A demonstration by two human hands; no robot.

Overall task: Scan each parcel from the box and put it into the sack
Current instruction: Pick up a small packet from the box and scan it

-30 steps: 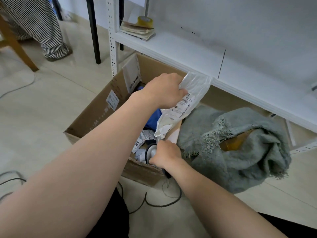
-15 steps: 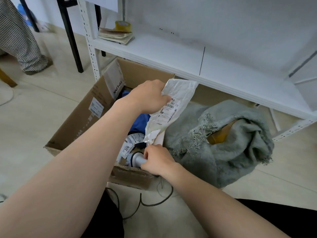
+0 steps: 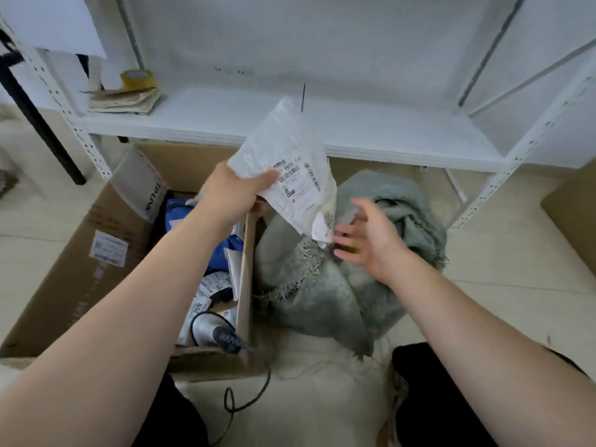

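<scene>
At centre frame, the left hand [image 3: 235,191] has its grip pinching the parcel [image 3: 290,169]; the right hand [image 3: 367,240] is spread over the sack [image 3: 316,295].

A white metal shelf [image 3: 387,130] holds a yellow tape roll [image 3: 137,79] against a stack of worn brown papers [image 3: 124,101]. A black post [image 3: 42,130] stands left, on pale floor tiles [image 3: 38,221].
</scene>
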